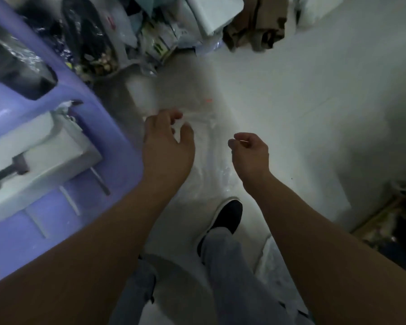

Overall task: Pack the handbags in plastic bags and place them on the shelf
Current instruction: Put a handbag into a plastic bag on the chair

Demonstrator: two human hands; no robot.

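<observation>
My forearms reach out over my grey trousers and black shoe (pixel 227 216). My left hand (pixel 168 141) curls thumb and fingers on the top edge of a clear bag (pixel 211 165) over the floor (pixel 314 90). My right hand (pixel 250 152) is curled beside it; I cannot tell whether it pinches anything. A white handbag (pixel 33 148) shows through the purple basket (pixel 117 146) on my left.
</observation>
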